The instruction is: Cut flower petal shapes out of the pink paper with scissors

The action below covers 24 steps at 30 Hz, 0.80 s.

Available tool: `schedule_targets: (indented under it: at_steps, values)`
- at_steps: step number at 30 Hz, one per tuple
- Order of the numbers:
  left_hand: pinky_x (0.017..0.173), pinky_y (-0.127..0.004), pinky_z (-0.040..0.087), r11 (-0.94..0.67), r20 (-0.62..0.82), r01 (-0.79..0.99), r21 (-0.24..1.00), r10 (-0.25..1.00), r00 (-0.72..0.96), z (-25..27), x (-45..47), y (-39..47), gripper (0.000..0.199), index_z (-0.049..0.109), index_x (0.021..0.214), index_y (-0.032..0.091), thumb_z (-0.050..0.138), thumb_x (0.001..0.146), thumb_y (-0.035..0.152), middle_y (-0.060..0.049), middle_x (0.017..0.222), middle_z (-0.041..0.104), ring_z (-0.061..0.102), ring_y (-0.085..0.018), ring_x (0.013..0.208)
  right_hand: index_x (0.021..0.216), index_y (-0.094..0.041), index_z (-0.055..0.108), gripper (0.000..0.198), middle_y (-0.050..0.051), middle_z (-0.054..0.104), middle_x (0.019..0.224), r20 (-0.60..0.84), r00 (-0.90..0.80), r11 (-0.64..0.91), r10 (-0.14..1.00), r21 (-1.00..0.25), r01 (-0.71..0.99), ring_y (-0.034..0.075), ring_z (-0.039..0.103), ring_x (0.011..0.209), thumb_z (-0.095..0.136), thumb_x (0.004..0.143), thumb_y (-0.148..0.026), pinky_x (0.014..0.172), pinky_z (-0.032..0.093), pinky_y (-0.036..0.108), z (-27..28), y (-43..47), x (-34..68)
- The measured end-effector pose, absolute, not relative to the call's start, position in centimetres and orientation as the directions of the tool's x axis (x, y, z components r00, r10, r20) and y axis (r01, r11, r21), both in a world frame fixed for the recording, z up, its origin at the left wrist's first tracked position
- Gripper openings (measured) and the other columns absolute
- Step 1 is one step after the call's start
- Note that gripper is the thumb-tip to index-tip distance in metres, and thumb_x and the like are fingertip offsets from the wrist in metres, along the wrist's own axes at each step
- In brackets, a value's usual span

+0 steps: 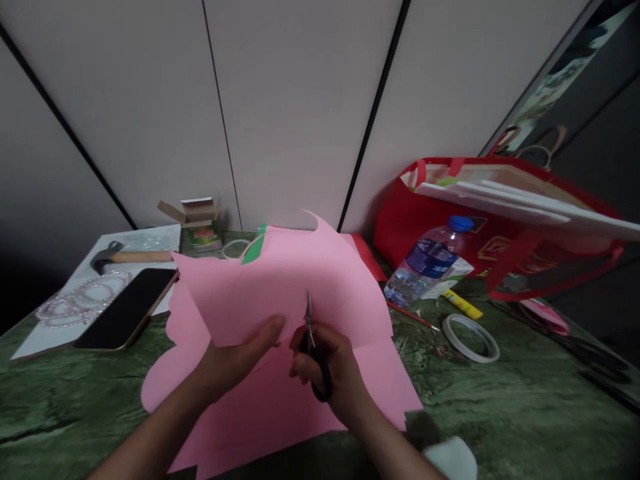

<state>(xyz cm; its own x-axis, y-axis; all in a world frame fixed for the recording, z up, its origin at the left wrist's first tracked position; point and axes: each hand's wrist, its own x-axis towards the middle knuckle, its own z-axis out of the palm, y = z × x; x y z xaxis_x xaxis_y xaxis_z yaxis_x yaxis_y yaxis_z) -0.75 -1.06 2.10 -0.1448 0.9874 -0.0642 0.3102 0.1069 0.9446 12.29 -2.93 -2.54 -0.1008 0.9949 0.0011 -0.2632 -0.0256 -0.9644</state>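
My left hand (245,357) grips the near edge of a pink paper sheet (280,273), thumb on top and the other fingers hidden beneath. In my right hand (330,367) is a pair of scissors (320,373) with dark handles, its blades pointing away from me and lying at the sheet's near middle part. The sheet is raised and bends, with a curved, cut-looking far edge ending in a thin tip. Under it lie more pink paper pieces (280,427), one with a scalloped edge at the left. A bit of green paper (253,250) shows behind.
At left are a hammer (140,257), a phone (130,310), beaded strings (83,300) and an opened small box (204,230). At right stand a tilted water bottle (427,263) and a red bag (400,213), with a tape roll (471,339), yellow tube (463,305) and red pencil (413,315) nearby.
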Motion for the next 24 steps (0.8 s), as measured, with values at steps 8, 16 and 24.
schedule_targets:
  at_steps: [8,16,24]
  values:
    - [0.059,-0.031,0.050,0.079,-0.039,0.305,0.949,0.990,-0.135,1.55,-0.90,-0.68,0.022,0.056,0.054,0.021,0.062,0.061,0.041,-0.001,0.055,0.063,0.061,-0.020,0.058,0.063,-0.017,0.055,0.012,-0.006,0.050,0.046,-0.012,-0.094,-0.037,0.995,-0.963,-0.267,0.008,0.041,0.039,0.065,0.058,-0.022,0.038,0.035,0.020,-2.60,-2.87,12.30]
    - [0.058,-0.030,0.050,0.065,-0.015,0.331,0.941,0.988,-0.153,1.60,-0.90,-0.75,0.024,0.054,0.050,0.022,0.062,0.061,0.042,-0.002,0.054,0.064,0.061,-0.021,0.057,0.060,-0.017,0.055,0.008,-0.007,0.049,0.042,-0.037,-0.081,-0.058,0.996,-0.957,-0.283,0.007,0.042,0.037,0.061,0.056,-0.017,0.036,0.034,0.019,-2.24,-2.95,12.16]
    - [0.069,-0.030,0.049,-0.092,0.167,0.338,0.936,0.966,-0.200,1.57,-0.43,-0.55,0.021,0.058,0.072,0.019,0.060,0.064,0.039,-0.005,0.076,0.069,0.063,-0.022,0.077,0.061,-0.017,0.054,0.011,-0.006,0.052,0.045,-0.026,-0.046,-0.039,0.999,-0.953,-0.301,0.007,0.042,0.037,0.064,0.056,-0.015,0.037,0.036,0.019,-2.55,-3.06,11.81]
